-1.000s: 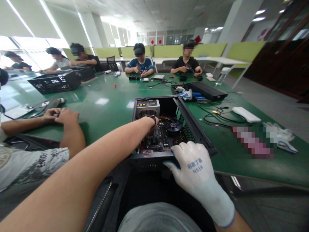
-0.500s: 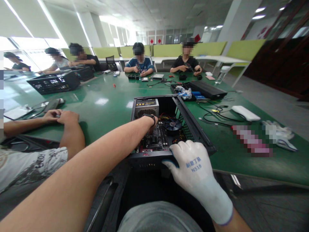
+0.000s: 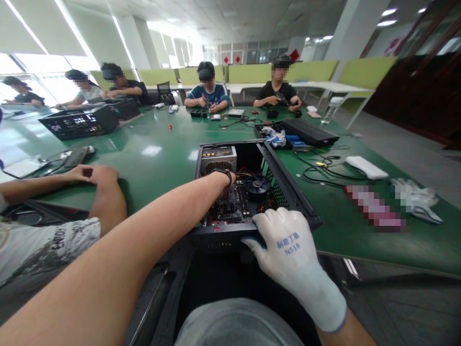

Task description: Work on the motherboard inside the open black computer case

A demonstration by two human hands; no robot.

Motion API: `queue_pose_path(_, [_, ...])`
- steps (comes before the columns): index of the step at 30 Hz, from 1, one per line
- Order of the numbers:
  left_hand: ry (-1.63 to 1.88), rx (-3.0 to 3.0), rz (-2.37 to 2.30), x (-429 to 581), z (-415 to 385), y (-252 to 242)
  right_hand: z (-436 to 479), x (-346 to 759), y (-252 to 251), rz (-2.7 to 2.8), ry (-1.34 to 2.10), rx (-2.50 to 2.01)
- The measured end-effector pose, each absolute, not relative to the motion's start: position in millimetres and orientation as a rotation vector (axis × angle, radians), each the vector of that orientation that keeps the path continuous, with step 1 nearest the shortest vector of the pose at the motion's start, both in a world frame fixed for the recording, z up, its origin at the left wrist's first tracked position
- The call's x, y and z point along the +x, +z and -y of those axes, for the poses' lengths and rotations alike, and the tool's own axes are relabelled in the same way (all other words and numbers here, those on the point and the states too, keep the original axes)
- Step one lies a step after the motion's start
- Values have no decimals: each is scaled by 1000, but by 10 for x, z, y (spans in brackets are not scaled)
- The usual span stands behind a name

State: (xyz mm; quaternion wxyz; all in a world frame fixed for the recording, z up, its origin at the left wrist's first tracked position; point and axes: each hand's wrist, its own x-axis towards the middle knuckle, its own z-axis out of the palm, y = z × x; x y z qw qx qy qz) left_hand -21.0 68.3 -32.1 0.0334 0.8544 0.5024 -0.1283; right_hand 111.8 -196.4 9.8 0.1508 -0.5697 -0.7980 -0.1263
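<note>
An open black computer case [image 3: 230, 231] lies in front of me at the table edge. My bare left hand [image 3: 228, 186], with a dark band at the wrist, reaches down inside it beside the motherboard [image 3: 229, 206]; its fingers are hidden. My right hand [image 3: 283, 235], in a white glove, is closed over the near right rim of the case, thumb on the outer side. Inside the case sit a silver-grey power supply [image 3: 219, 163] at the far left and a round black cooling fan [image 3: 257, 184] to the right of my left hand.
On the green table [image 3: 162, 163], cables [image 3: 317, 168], a white box-shaped item [image 3: 366, 168] and a glove [image 3: 419, 199] lie to the right. A black case part [image 3: 308, 133] is behind. A neighbour's hands [image 3: 97, 174] rest at the left. Several people sit across the table.
Both my hands stay in place at the case. The view shifts very slightly, and the neighbour's hands at the left move a little.
</note>
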Motion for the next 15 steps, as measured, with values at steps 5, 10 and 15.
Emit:
queue_pose_path(5, [-701,2562,-1580,-175,-527,-155,1957,1115,102,2286,-362,-1641])
queue_pose_path(10, [-1040,2598,-1493,-111,-382,-2,1961,1114,116,2301,-348,-1653])
queue_pose_path(15, [-1024,2607,-1500,-99,-376,-10,1958,1114,114,2301,-350,-1655])
